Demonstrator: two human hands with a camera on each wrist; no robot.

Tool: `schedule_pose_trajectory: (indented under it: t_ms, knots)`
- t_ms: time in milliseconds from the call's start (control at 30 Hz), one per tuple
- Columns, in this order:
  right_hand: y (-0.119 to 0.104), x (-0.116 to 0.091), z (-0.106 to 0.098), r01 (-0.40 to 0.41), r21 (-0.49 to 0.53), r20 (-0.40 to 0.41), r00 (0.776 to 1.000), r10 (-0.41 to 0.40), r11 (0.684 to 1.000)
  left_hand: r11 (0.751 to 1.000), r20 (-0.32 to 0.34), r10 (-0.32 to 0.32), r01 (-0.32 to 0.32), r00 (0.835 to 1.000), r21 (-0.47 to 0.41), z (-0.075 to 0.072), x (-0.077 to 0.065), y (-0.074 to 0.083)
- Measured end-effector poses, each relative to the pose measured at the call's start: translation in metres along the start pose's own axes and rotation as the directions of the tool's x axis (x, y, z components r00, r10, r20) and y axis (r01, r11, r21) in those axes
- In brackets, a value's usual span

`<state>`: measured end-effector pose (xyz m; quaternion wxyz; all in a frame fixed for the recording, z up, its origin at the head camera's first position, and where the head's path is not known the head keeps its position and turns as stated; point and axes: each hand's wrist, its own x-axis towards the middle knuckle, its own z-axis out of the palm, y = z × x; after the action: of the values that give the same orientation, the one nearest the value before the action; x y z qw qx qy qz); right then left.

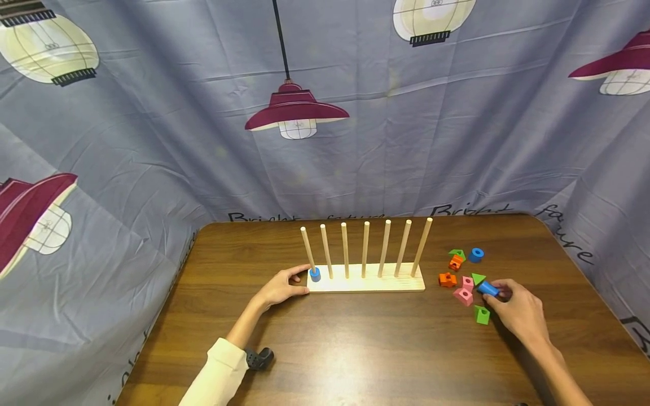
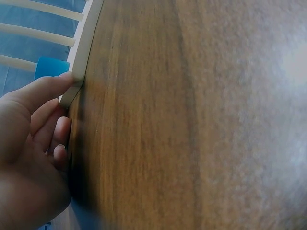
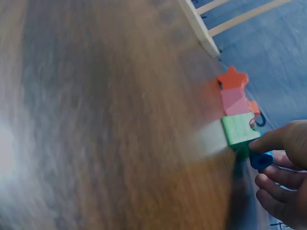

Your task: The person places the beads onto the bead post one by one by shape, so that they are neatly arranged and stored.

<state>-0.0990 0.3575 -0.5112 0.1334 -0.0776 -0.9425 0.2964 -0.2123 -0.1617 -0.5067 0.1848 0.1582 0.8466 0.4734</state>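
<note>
A pale wooden peg board (image 1: 365,285) with a row of upright pegs stands mid-table. My left hand (image 1: 279,286) grips its left end, thumb at the front corner and index finger at the back one. A short blue ring (image 1: 315,275) sits low on the leftmost peg, close to that thumb. To the right, my right hand (image 1: 523,310) pinches a blue cylinder (image 1: 488,288) with a hole through it between thumb and fingers. In the right wrist view, a green block (image 3: 239,129) is right beside the thumb.
Around the right hand lie pink blocks (image 1: 464,296), a green triangular block (image 1: 478,278), another green block (image 1: 482,314) and orange pieces (image 1: 447,280). Farther back is a blue ring (image 1: 476,255). A patterned grey curtain (image 1: 355,169) hangs behind the wooden table (image 1: 355,349).
</note>
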Motion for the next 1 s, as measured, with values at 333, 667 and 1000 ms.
schedule_pose_trajectory:
  t_ms: [333, 667, 1000]
  knots:
    - [-0.035, -0.001, -0.012, 0.056, 0.037, -0.049, 0.997, -0.055, 0.998, 1.0, -0.008, 0.016, -0.016, 1.0, 0.004, 0.0, 0.001, 0.0]
    - [-0.102, 0.004, -0.01, 0.227, 0.199, -0.041, 0.974, -0.223, 0.953, 1.0, -0.007, 0.011, -0.011, 1.0, 0.015, 0.001, 0.003, -0.002]
    - [-0.18, 0.011, 0.007, 0.297, 0.498, -0.045, 0.947, -0.317, 0.815, 1.0, -0.012, 0.02, -0.019, 1.0, 0.014, 0.001, 0.002, -0.002]
